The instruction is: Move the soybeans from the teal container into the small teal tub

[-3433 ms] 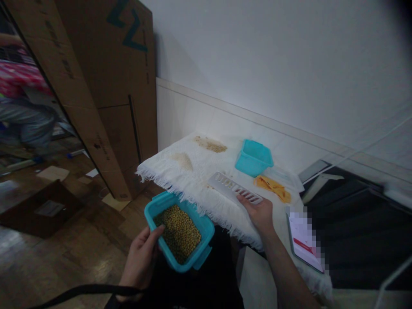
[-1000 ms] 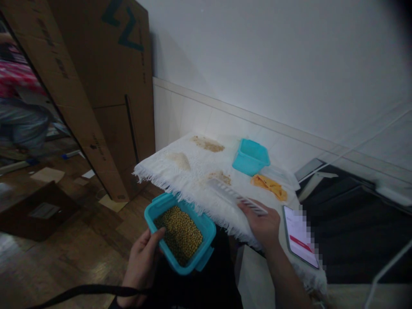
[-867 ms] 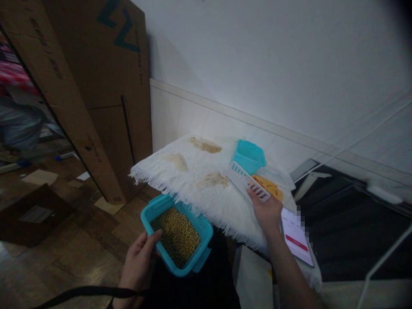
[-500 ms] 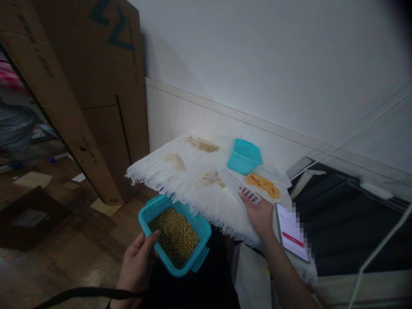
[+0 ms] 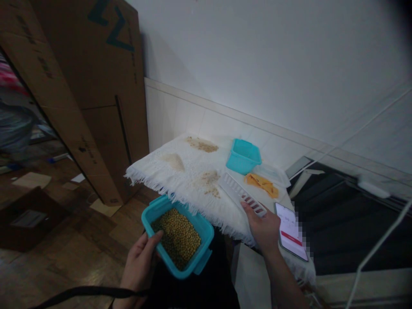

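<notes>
My left hand (image 5: 140, 257) grips the near-left rim of a turquoise plastic container (image 5: 210, 234), its thumb over the edge. Round yellowish beans (image 5: 183, 231) and smaller dark green grains (image 5: 161, 244) lie inside, below the table's fringed edge. Closed around one end of a long white slotted plastic tool (image 5: 233, 184) is my right hand (image 5: 262, 225); I cannot make out its exact kind. The tool's far end rests at the cloth, just right of a scattered patch of tan grains (image 5: 210, 184). Two other patches, a pale heap (image 5: 174, 162) and brownish grains (image 5: 206, 146), lie farther back.
A white fringed cloth (image 5: 154, 165) covers the small table. A second turquoise container (image 5: 243, 163) stands at the back by an orange cloth (image 5: 262, 184) and a clear lid (image 5: 275, 174). A phone (image 5: 291, 231) lies at the right edge. Tall cardboard (image 5: 106, 107) stands left.
My right hand and the white tool have shifted slightly right and toward me. The near grain patch now trails closer to me. The held container has moved slightly right.
</notes>
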Motion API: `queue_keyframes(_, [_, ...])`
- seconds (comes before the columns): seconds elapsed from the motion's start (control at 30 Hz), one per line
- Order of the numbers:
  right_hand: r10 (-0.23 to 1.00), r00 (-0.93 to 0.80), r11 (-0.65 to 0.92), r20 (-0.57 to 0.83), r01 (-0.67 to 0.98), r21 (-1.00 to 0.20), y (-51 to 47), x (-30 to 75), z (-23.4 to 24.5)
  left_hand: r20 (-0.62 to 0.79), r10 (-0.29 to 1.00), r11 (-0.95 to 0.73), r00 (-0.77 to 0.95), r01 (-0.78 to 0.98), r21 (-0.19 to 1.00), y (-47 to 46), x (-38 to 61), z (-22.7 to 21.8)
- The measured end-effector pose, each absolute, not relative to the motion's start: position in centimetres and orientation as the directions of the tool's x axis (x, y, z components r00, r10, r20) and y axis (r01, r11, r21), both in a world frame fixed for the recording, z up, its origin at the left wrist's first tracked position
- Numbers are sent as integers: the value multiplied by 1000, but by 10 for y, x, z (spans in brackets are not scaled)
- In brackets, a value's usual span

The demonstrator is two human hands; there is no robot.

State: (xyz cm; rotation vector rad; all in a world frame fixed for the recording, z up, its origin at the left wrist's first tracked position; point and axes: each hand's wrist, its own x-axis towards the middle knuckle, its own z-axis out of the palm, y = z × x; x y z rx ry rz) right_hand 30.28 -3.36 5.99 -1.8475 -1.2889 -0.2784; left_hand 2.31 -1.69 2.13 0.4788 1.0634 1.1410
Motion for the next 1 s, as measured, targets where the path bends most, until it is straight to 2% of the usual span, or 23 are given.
queue_keyframes(0.13, [650,402,-160,645,902,-401,-49,293,55,-452,892,403,18,-485,776,-18,25,18])
queue_keyframes(0.3, [608,242,-64,756,964,-257,-55,271,50,-436,900,390,10,-465,795,-19,27,26])
queue_keyframes(0.5, [557,145,3,818,984,-176,-54,258,46,-460,887,424,38,-459,780,-21,28,23])
queue_keyframes(0.7, [585,133,57,800,977,-205,-46,249,45,-455,888,435,75,-462,773,-21,28,10])
queue_keyframes(0.87, [600,235,-44,765,964,-262,-52,252,52,-440,894,430,90,-455,780,-23,28,11])
queue_keyframes(1.0, [622,270,-105,735,959,-263,-67,258,54,-420,902,412,95,-480,775,-24,30,13])
